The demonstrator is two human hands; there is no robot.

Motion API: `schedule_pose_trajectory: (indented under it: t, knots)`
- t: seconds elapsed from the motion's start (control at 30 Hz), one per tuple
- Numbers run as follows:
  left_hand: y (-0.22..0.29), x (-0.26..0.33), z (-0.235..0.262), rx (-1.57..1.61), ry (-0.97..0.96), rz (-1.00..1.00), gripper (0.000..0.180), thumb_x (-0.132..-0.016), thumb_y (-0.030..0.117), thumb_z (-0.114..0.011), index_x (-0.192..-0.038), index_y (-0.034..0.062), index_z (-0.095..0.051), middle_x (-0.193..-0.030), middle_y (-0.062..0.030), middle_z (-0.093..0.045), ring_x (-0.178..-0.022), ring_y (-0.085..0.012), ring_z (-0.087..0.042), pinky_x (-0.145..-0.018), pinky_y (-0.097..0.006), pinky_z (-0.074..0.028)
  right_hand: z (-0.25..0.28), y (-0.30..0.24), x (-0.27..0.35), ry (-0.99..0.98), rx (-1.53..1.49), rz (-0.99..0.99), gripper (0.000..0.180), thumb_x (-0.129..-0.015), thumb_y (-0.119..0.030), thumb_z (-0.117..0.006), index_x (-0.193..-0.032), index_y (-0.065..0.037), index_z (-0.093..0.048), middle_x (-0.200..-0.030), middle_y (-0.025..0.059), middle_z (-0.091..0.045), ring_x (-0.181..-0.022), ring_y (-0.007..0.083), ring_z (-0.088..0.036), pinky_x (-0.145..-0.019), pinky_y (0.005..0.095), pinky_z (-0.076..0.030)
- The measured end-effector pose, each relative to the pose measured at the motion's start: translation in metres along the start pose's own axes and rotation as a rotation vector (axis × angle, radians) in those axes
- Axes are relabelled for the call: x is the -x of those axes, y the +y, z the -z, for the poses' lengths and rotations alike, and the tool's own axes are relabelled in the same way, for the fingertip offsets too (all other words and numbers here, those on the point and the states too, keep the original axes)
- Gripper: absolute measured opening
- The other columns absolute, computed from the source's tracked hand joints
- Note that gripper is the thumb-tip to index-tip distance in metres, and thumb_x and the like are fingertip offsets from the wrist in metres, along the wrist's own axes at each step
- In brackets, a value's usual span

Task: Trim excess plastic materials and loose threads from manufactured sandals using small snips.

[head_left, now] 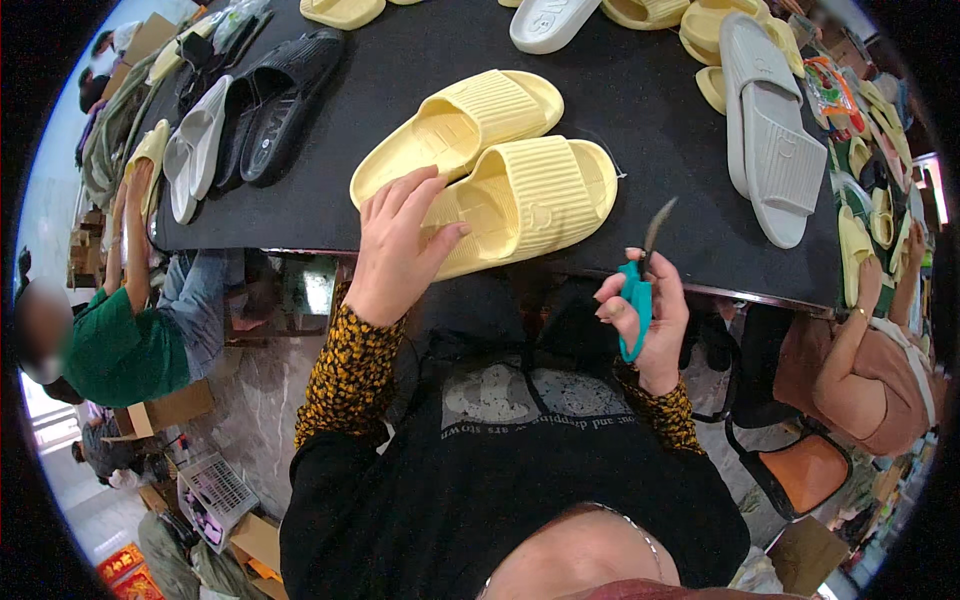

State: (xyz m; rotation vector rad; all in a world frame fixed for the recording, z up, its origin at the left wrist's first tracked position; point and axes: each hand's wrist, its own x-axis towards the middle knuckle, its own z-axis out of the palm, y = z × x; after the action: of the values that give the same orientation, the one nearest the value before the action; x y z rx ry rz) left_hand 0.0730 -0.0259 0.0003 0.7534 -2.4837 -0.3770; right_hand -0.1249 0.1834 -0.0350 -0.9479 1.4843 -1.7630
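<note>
Two yellow ribbed slide sandals lie side by side on the black table, toes pointing right. My left hand point(402, 238) rests at the heel end of the nearer slide point(542, 200), thumb and fingers apart, its fingertips by the gap between the pair. The farther slide point(470, 120) lies just beyond. A thin pale thread point(606, 155) sticks out by the nearer slide's toe. Off the table's near edge, my right hand point(655, 315) is closed around small scissors point(636, 308) with teal handles; their dark blades point up and away, apart from the slides.
Grey slides point(775, 140) lie at the right on the table point(400, 60); black slides point(280, 110) and a whitish-grey pair point(196, 145) lie at the left. More yellow slides and a white one point(552, 22) line the far side. People work at both sides. An orange-seated chair point(803, 472) stands at lower right.
</note>
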Motion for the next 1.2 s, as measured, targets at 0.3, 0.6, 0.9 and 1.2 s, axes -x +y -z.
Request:
schedule_pose_trajectory:
  t: [0.3,0.6,0.9,1.2]
  knots:
    - [0.013,0.041,0.011,-0.171,-0.006,-0.183,0.036,-0.070,0.018,-0.074,-0.102,0.0050,-0.063,-0.117,-0.0069,-0.059,-0.110,-0.0258,-0.053,-0.097,-0.043,-0.038,0.006,-0.001,-0.006,0.119,-0.027,-0.154,0.054,-0.083,-0.007,-0.070,-0.129,-0.001,-0.043,-0.090,0.0101,-0.063,-0.076,0.0113,-0.061,-0.062,0.0228,-0.053]
    - [0.025,0.029,0.002,-0.230,0.010,-0.182,0.035,-0.072,0.017,-0.072,-0.102,0.0039,-0.063,-0.112,-0.0054,-0.057,-0.104,-0.0225,-0.053,-0.095,-0.043,-0.035,0.003,-0.004,-0.023,0.003,-0.028,-0.053,0.056,-0.084,-0.006,-0.067,-0.132,0.000,-0.038,-0.094,0.0096,-0.061,-0.083,0.0152,-0.061,-0.071,0.0272,-0.053]
    - [0.020,0.034,0.023,-0.102,-0.033,-0.226,0.023,-0.077,0.016,-0.069,-0.095,0.0032,-0.063,-0.105,-0.0080,-0.062,-0.099,-0.0259,-0.057,-0.095,-0.044,-0.036,0.006,-0.008,-0.015,-0.121,0.065,0.062,0.050,-0.085,-0.001,-0.064,-0.129,-0.001,-0.039,-0.093,0.0096,-0.062,-0.080,0.0114,-0.060,-0.070,0.0257,-0.051]
    - [-0.005,0.006,0.019,-0.237,-0.030,-0.068,0.046,-0.077,0.019,-0.070,-0.115,-0.0028,-0.055,-0.120,-0.0155,-0.058,-0.110,-0.0296,-0.052,-0.098,-0.043,-0.033,0.012,-0.015,-0.022,-0.070,0.051,0.003,0.051,-0.085,-0.005,-0.065,-0.128,0.001,-0.040,-0.092,0.0090,-0.065,-0.085,0.0131,-0.064,-0.076,0.0275,-0.052]
